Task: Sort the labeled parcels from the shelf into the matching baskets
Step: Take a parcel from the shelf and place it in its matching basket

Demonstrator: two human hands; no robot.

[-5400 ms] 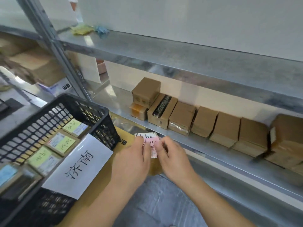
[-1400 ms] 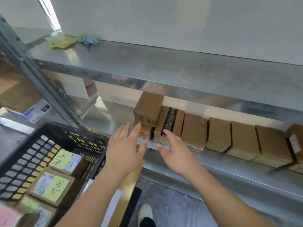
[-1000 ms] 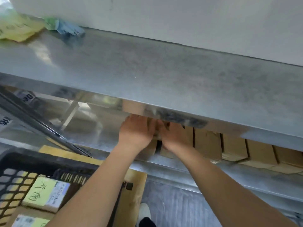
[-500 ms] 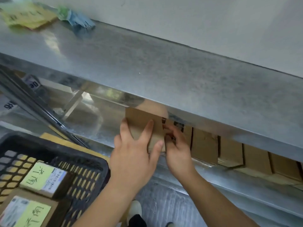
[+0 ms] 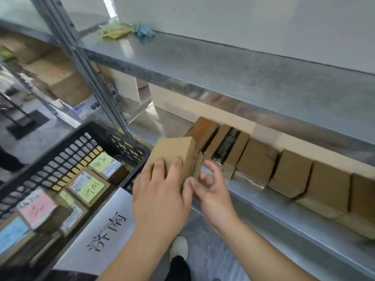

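Note:
A small brown cardboard parcel (image 5: 176, 151) is held off the shelf, just past the basket's right rim. My left hand (image 5: 160, 191) grips it from below and the near side, fingers spread over its top. My right hand (image 5: 213, 191) touches its right end with curled fingers. No label shows on its visible faces. The black plastic basket (image 5: 67, 151) at the left holds several parcels with green, pink and blue labels (image 5: 92, 188). A white sign (image 5: 105, 226) with handwritten characters hangs on its front. A row of brown parcels (image 5: 253, 163) stands on the lower metal shelf (image 5: 284, 211).
The upper metal shelf (image 5: 223, 65) overhangs the row, with yellow papers (image 5: 113, 30) and a blue glove (image 5: 145, 31) at its far left. A slanted steel upright (image 5: 85, 63) rises behind the basket. Large cartons (image 5: 58, 78) sit on the left rack. My shoe (image 5: 179, 247) is on the floor.
Both hands pulled the parcel out from under the upper shelf towards me and to the basket's edge. The view dropped, so the basket and its sign show again.

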